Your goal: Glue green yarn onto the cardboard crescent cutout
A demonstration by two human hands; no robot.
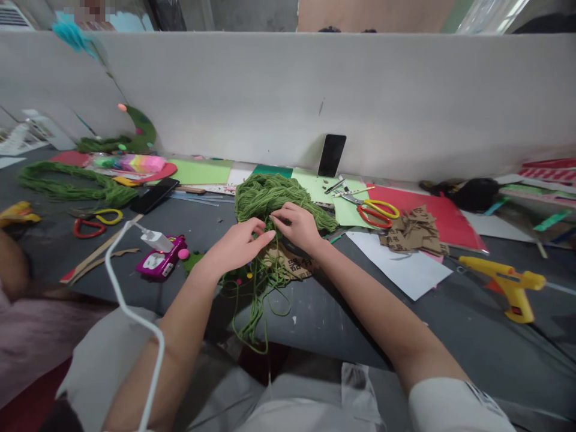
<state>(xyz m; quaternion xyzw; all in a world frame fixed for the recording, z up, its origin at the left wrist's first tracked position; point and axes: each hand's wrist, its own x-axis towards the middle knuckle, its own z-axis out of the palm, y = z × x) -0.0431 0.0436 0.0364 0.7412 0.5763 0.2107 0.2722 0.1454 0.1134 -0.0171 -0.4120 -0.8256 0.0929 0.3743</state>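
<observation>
We have both hands in the green yarn bundle at the table's centre: our left hand pinches strands with fingers curled, our right hand grips the heap's near edge. Loose strands trail toward six o'clock over a cardboard piece, unsorted by our judgement. Scissors lie at two o'clock.
</observation>
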